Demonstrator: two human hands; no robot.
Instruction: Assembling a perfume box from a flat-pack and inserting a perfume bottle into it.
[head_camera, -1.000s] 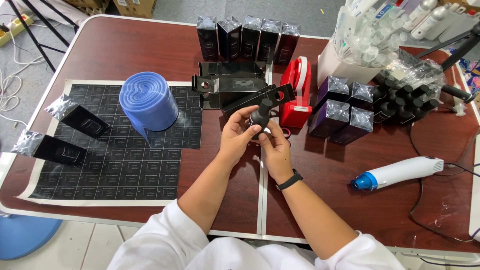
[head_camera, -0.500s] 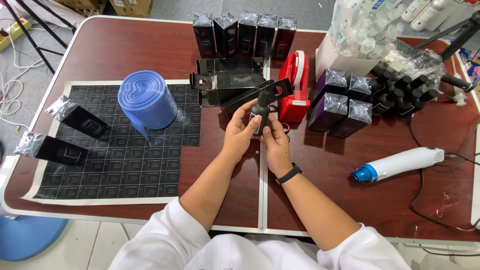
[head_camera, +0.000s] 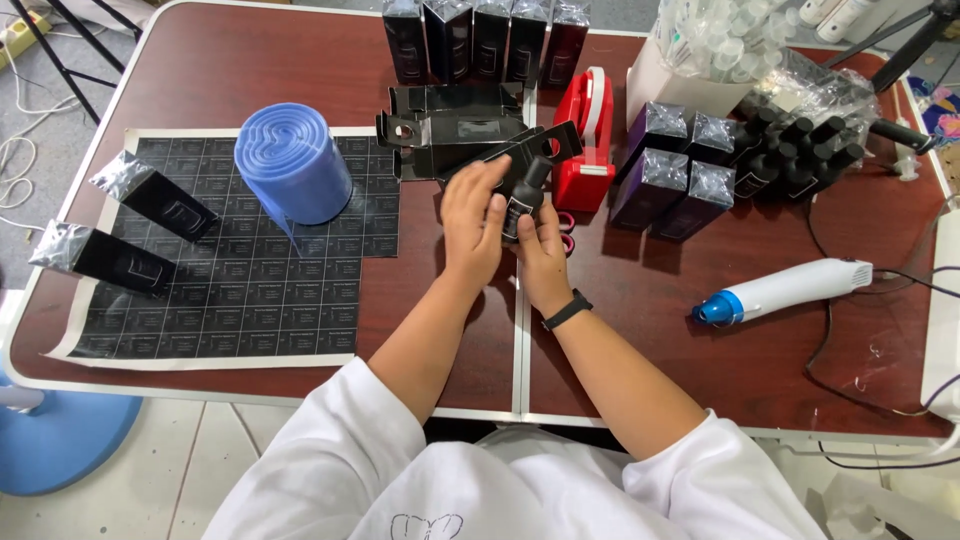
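Both hands, left hand (head_camera: 472, 222) and right hand (head_camera: 543, 252), grasp the small black bottle (head_camera: 524, 196), now lowered nearer the table (head_camera: 240, 70).

**Even, soft light; sharp centre, bent edges**

The table (head_camera: 250, 80) is lit brightly and evenly from above. Soft shadows are cast towards 6 o'clock. Mild glare is seen on the foil-topped boxes (head_camera: 690, 135) at 1 o'clock. Edges are curved by wide-angle distortion; little blur is noted.

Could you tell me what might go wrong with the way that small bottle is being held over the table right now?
The small black bottle is pinched between the left hand and right hand above the flat black cartons; a slip could drop it onto them. The red tape dispenser stands close and could be knocked.
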